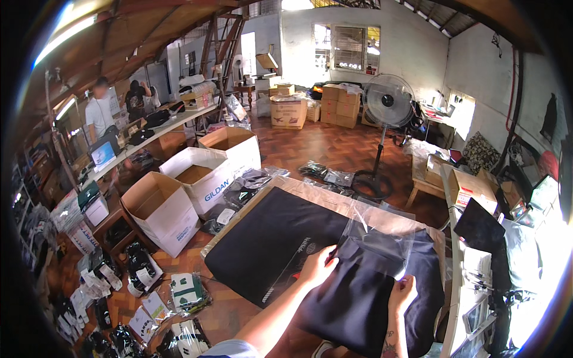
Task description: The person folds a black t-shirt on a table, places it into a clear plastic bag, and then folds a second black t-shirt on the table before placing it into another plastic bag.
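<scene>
My left hand [317, 268] and my right hand [403, 293] grip opposite sides of a clear plastic bag [380, 223]. A black garment [349, 300] is between my hands and drapes down over the near table edge; its upper part looks covered by the bag, though I cannot tell how far inside it sits. On the left, a black garment [268, 228] with a printed design and lettering lies flat on the work table [286, 182]. More dark fabric [425, 268] spreads beyond my right hand.
White cartons [174, 228] stand open to the left of the table. Bagged garments [188, 293] cover parts of the parquet floor. A pedestal fan [387, 100] stands beyond the table. A white shelf [454, 250] runs along the right. Two people [99, 109] are at the far left.
</scene>
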A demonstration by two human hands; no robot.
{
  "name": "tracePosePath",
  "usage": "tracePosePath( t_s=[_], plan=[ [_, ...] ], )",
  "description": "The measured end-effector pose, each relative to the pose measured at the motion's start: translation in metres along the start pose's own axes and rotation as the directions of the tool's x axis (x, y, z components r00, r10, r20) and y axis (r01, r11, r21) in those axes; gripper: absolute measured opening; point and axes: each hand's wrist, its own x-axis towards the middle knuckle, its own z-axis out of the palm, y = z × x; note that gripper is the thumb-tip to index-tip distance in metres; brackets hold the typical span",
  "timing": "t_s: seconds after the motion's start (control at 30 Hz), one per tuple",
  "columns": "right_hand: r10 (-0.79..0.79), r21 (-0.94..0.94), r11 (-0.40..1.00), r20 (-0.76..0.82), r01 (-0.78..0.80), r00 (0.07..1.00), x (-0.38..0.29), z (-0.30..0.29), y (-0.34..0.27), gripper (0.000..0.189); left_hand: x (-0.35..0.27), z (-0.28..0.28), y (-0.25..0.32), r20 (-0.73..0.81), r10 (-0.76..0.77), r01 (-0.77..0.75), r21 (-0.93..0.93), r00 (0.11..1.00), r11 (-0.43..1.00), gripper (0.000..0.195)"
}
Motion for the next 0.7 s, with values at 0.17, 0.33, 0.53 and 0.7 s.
tracePosePath(
  t_s=[0.17,0.33,0.53,0.7],
  plan=[
    [0.002,0.015,1.0,-0.006,-0.002,1.0,0.0,-0.001,-0.004,0.017,0.0,0.002,-0.002,-0.012,0.002,-0.002,-0.015,1.0,1.0,0.042],
    [0.085,0.006,0.996,0.056,-0.085,0.995,0.0,-0.003,-0.006,0.018,-0.001,0.002,0.001,-0.01,-0.015,0.015,-0.015,1.0,1.0,0.043],
    [-0.17,0.067,0.984,0.122,0.163,0.978,0.002,-0.03,-0.046,0.05,0.004,-0.031,0.026,-0.179,0.432,-0.398,0.197,0.884,0.896,0.051],
    [-0.771,-0.025,0.626,0.133,0.779,0.623,0.031,-0.107,-0.111,0.048,-0.006,-0.112,0.13,-0.097,0.903,-0.781,0.469,0.418,0.412,0.044]
  ],
)
